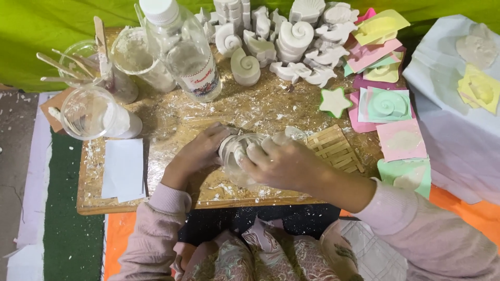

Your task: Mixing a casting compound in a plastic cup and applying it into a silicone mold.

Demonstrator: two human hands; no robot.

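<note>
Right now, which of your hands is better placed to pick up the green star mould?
Probably the right hand: it lies nearer the green star mould. The left hand is farther away. Both are wrapped round the white plaster piece.

low wooden board, green backdrop

**Packages and Labels in View**

One package: a clear plastic bottle with a white screw cap, lying tilted at the far left-centre of the bench. One label: a white band wrapped around the bottle's lower body, carrying red print and small dark markings. No signs or screens in view.
</note>
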